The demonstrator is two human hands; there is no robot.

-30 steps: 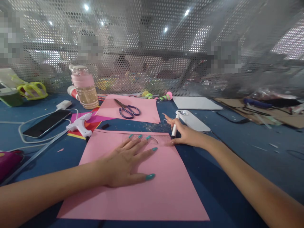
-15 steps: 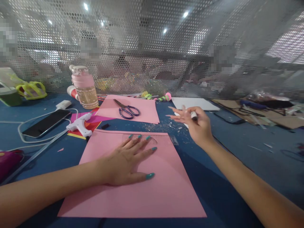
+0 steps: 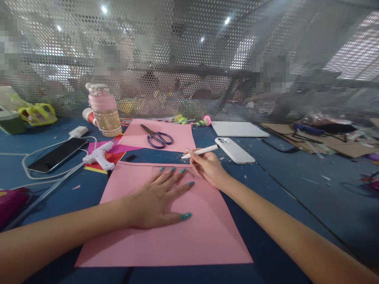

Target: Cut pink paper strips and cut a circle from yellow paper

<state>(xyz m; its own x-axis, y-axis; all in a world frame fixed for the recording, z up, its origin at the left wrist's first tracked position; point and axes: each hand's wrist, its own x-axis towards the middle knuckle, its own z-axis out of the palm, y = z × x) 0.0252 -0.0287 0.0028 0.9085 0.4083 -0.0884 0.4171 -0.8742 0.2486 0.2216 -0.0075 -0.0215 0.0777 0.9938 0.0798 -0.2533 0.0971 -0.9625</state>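
Observation:
A large pink paper sheet (image 3: pixel 189 232) lies on the blue table in front of me. My left hand (image 3: pixel 156 201) rests flat on it, fingers spread, with teal nails. Under the fingertips a clear ruler or protractor (image 3: pixel 189 173) shows faintly near the sheet's far edge. My right hand (image 3: pixel 209 167) is closed around a white pen (image 3: pixel 199 151) at the sheet's top right. The pen lies nearly level and points left.
Scissors (image 3: pixel 158 139) lie on a second pink sheet (image 3: pixel 180 136) behind. A white phone (image 3: pixel 235 150), a white board (image 3: pixel 238 129), a glue gun (image 3: pixel 99 154), a black phone (image 3: pixel 59 154) on a cable and a pink bottle (image 3: pixel 105 110) stand around. Perforated metal screen at the back.
My right hand rose off the sheet's far right corner, swung up, then came down left to the sheet's top edge with the pen turned sideways. The left hand stayed put.

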